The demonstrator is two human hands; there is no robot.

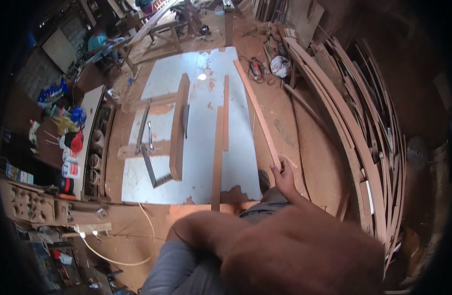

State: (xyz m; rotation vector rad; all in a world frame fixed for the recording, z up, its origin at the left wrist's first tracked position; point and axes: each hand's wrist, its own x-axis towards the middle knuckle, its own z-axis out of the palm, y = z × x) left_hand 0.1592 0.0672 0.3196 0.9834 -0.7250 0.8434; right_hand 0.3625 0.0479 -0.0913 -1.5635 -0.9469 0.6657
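A long thin wooden strip point(256, 109) lies along the right edge of the pale worktop point(206, 172). My right hand point(283, 173) is closed on the strip's near end, thumb on its left side. My left arm point(201, 231) is bent across my body. A large blurred patch of skin close to the camera fills the lower right, and my left hand's fingers cannot be made out. Two narrower strips, a longer one point(218, 157) and a shorter one point(226, 113), lie side by side mid-worktop. Left of them is a thick wooden piece point(180, 128).
A dark angled metal tool point(150, 169) and a shiny metal tool point(150, 135) lie at the worktop's left. Long timber point(334, 108) is stacked on the right. A red power tool point(256, 68) sits on the floor beyond. Another person point(97, 44) is at the far left.
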